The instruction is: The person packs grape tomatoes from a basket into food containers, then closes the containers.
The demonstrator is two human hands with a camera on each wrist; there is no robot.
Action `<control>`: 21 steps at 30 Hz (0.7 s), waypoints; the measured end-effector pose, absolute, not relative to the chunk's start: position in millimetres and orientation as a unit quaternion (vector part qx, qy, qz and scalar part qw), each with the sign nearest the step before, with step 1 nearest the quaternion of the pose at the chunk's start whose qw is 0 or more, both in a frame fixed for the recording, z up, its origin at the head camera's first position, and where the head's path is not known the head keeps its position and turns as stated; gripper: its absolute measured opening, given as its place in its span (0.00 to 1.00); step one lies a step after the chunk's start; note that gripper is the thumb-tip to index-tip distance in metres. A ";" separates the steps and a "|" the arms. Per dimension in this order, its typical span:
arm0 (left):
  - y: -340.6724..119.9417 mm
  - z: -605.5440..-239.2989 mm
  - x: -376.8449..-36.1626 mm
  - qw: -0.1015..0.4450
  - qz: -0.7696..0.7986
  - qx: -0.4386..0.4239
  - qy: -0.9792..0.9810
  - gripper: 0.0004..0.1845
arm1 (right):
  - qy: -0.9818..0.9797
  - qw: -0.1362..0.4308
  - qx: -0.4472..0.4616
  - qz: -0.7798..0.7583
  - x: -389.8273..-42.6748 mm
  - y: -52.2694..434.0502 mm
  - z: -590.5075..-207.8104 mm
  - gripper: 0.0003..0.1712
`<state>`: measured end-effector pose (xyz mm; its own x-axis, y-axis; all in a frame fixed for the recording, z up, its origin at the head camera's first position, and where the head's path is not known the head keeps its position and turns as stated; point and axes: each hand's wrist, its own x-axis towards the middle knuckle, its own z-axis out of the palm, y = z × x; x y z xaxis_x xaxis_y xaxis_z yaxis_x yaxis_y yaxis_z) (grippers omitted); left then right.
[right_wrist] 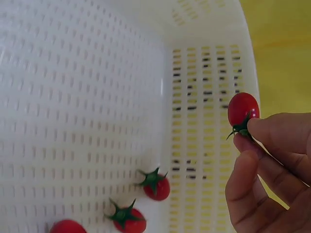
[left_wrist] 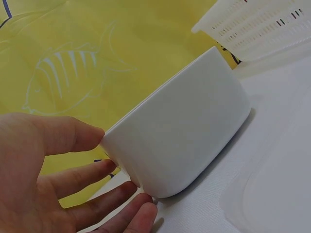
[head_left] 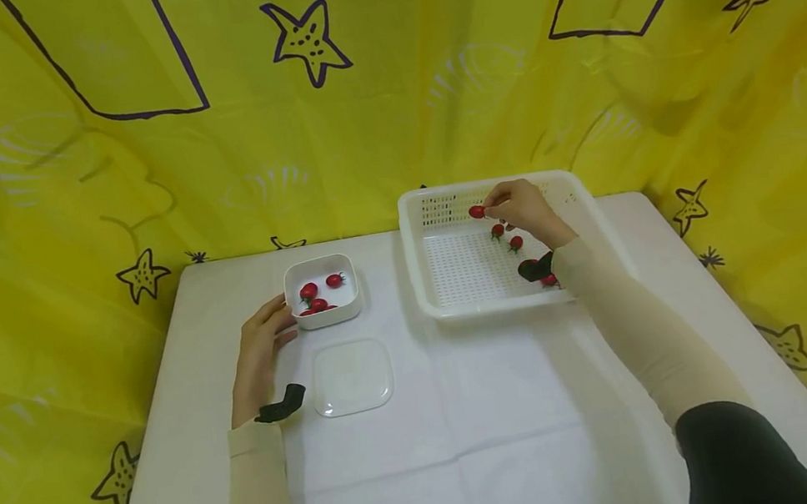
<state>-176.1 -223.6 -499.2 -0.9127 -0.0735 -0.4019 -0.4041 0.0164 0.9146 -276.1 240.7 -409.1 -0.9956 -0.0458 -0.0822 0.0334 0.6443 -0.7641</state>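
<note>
Though unseen overhead, tomato's green calyx.

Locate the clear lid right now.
Head view: the clear lid lies flat on the white table, left of centre, just in front of the white container of cherry tomatoes and right of the left hand.

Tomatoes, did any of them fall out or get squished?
No, nothing looks wrong. The cherry tomatoes sit inside the white container, more lie whole in the white basket, and the right hand pinches one by its stem. The lid lies flat on the table.
</note>
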 end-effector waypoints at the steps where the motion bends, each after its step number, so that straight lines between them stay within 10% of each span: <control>1: -223.6 -499.1 -175.6 0.121 0.680 -0.169 0.703 0.30 | 0.906 0.045 -0.005 -0.420 -275.8 237.4 -408.3 0.10; 21: -224.3 -500.8 -175.2 0.119 0.685 -0.154 0.702 0.30 | 0.763 0.114 -0.030 -0.635 -267.8 180.8 -397.7 0.11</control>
<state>-175.2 -224.3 -500.8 -0.9242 -0.0533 -0.3783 -0.3795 0.0141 0.9251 -267.8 180.8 -397.7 -0.9722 -0.1906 -0.1358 0.0989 0.1913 -0.9765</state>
